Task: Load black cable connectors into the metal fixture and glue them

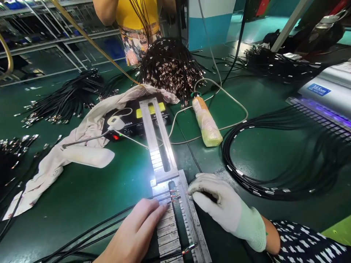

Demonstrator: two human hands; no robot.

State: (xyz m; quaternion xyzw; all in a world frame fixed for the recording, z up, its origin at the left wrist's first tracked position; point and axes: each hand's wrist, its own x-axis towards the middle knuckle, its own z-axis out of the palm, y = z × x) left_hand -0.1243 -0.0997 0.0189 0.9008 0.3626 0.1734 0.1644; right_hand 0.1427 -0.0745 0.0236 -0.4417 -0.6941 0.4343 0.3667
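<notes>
Black cables (101,225) lay across the slotted jig (168,233) toward the near edge of the table (120,186), the left hand (137,223) resting on them, seemingly to steady them; whether its grip or the gloved right hand (222,208) pinched anything, I couldn't tell.

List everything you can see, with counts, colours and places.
table: one, green, under jig
jig: one, silver, centre
cables: several, black, across jig
cable piles: several, black, left and far side
coil: one, black, right
box: one, black, at jig's far end
cloth: one, whitish, behind and left of box
bar: one, white, left
wrapped handle: one, orange and yellow, right of box
365nm unit: one, silver, far right
rack: one, pale, top left
pillar: one, white and blue, top
co-worker: one, yellow top, across table
left hand: one, bare, on cables
right hand: one, white-gloved, beside jig
</notes>
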